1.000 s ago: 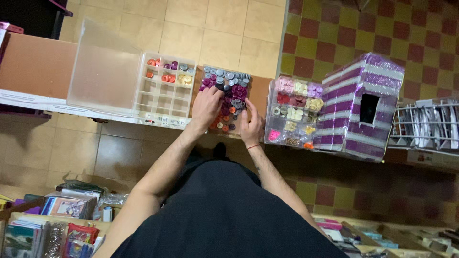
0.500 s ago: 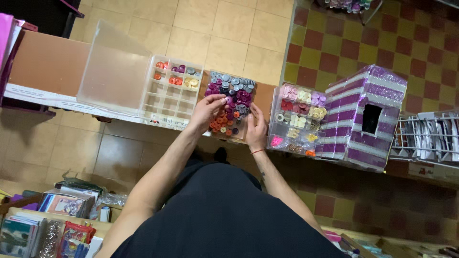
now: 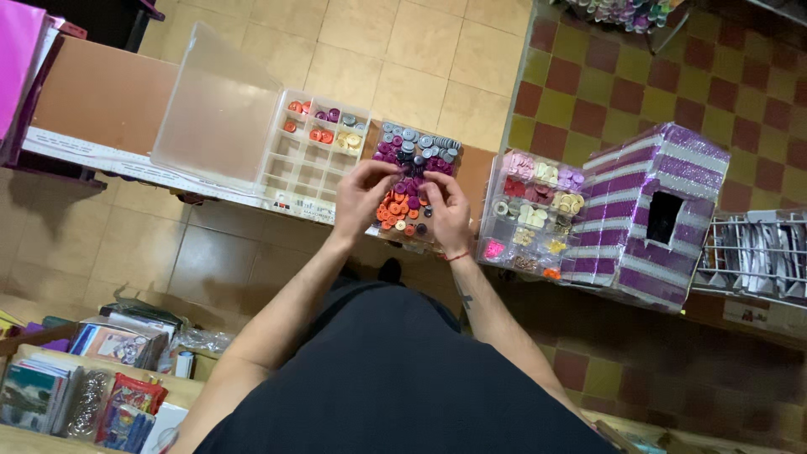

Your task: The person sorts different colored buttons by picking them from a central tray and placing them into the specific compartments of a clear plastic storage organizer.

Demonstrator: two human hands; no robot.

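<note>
Counter of brown board [image 3: 101,92] with a white front edge runs across the view, and on it, from big to small, stand a purple and silver striped glitter box with a dark square hole [image 3: 651,214], a clear plastic organiser with its lid lifted upright [image 3: 223,109] and only few red, orange and purple buttons in its cells, a second clear compartment box full of pink, cream and lilac buttons [image 3: 538,210], and between the two boxes a loose pile of grey, purple and orange buttons [image 3: 416,181]. Both hands are in this pile. The left hand [image 3: 363,195] has its fingers bent and close together, their tips touching the purple buttons; it seems to pinch one or some of them, but which button I cannot tell. The right hand [image 3: 447,208] lies just beside it, fingers also curled down on the purple and orange buttons, thumb near the left fingertips. I judge that the step in hand is the picking and separating of buttons by colour inside the pile. The next move, I think, calls for a sure pinch on small flat pieces and a short carry to a free cell of the open organiser at the left, without pushing the other buttons over the counter edge.
</note>
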